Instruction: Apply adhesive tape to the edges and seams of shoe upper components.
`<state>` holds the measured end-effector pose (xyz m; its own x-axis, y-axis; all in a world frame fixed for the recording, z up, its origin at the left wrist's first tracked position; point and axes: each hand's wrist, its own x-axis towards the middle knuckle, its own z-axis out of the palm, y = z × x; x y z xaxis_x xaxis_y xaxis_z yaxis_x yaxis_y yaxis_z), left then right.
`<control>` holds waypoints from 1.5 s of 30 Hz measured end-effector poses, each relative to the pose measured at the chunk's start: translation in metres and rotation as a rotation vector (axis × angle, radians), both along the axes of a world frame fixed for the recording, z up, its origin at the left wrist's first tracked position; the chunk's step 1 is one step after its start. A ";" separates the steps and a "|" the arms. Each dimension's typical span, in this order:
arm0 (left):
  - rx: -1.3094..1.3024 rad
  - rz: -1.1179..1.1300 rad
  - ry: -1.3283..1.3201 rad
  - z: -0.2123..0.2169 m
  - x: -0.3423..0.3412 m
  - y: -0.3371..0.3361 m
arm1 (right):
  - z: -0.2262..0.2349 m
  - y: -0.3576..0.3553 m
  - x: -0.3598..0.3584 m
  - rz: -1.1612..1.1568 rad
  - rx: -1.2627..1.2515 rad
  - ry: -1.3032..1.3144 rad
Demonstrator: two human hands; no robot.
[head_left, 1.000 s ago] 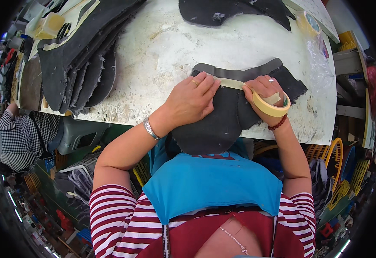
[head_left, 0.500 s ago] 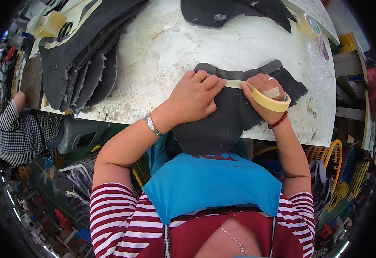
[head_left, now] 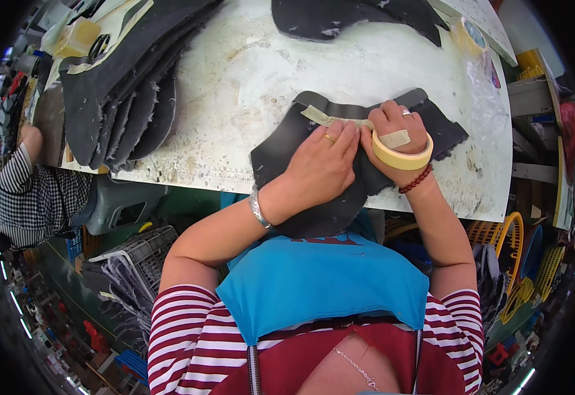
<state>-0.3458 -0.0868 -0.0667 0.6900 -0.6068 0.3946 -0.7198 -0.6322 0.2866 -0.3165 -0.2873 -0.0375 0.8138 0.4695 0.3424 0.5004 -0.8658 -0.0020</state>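
Observation:
A dark grey fabric-like piece with frayed edges lies at the table's front edge and hangs partly over my apron. Along its far side runs a strip of cream masking tape, its left end exposed. My left hand rests flat on the piece, fingers stretched out with their tips on the strip. Beside it, my right hand has curled fingers and wears a yellowish roll of masking tape looped around it. A short tape bit shows across that hand's back. The right fingertips are partly hidden.
A stack of dark pieces lies on the white table at left, another dark piece at the far side. A clear tape roll stands far right. Yellow baskets are below right; a person sits at left.
My left hand has slid right along the strip and flattened, uncovering the strip's left end. My right hand and the roll have shifted slightly left and down. More of the piece's left side shows.

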 end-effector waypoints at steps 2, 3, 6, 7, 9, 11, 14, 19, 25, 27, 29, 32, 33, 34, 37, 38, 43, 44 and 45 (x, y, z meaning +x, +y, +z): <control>-0.008 0.021 -0.027 -0.001 -0.001 0.001 | 0.002 -0.003 0.000 -0.015 0.123 -0.039; 0.032 0.024 -0.027 0.001 -0.001 0.000 | 0.000 -0.006 0.000 -0.013 0.118 -0.038; 0.090 0.039 -0.025 0.003 0.000 -0.001 | -0.005 -0.016 0.000 0.101 0.541 0.164; 0.112 0.047 -0.024 0.003 0.000 -0.001 | -0.009 -0.014 -0.002 0.106 0.534 0.166; 0.106 0.038 -0.013 0.001 0.001 -0.001 | -0.016 -0.003 -0.010 0.207 1.014 0.439; 0.098 0.035 -0.003 -0.001 0.000 -0.001 | -0.009 -0.007 0.000 0.277 0.901 0.256; 0.132 0.080 -0.043 -0.001 -0.004 0.001 | -0.004 -0.053 0.031 0.375 0.134 -0.085; 0.176 0.085 -0.065 -0.002 -0.005 -0.002 | 0.006 -0.083 0.043 0.271 0.168 0.023; 0.185 0.075 -0.070 0.000 -0.002 -0.001 | -0.003 -0.074 0.045 0.209 0.240 0.145; 0.183 0.062 -0.021 0.006 0.002 0.000 | -0.001 -0.070 0.043 0.208 0.185 0.157; 0.183 0.049 0.028 0.009 0.009 0.001 | 0.001 -0.066 0.041 0.152 0.076 0.130; 0.164 0.018 0.005 0.013 0.027 0.010 | 0.000 -0.060 0.028 0.081 -0.007 0.094; 0.176 0.006 -0.008 0.015 0.034 0.015 | 0.001 -0.054 0.021 0.077 -0.004 0.093; 0.174 0.004 0.043 0.018 0.041 0.017 | 0.003 -0.046 0.014 0.032 0.038 0.062; 0.221 0.010 0.054 0.035 0.048 0.010 | -0.001 -0.027 0.001 -0.031 0.085 0.020; 0.250 0.003 0.011 0.038 0.050 0.000 | -0.003 -0.024 -0.004 -0.074 0.074 0.003; -0.090 -0.053 0.101 0.001 0.013 -0.033 | -0.013 -0.018 -0.014 -0.112 0.119 -0.036; -0.117 -0.033 0.021 -0.002 0.009 -0.030 | -0.013 -0.019 -0.014 -0.090 0.189 -0.020; -0.145 -0.012 -0.060 -0.006 0.006 -0.028 | -0.012 -0.020 -0.016 -0.095 0.191 -0.017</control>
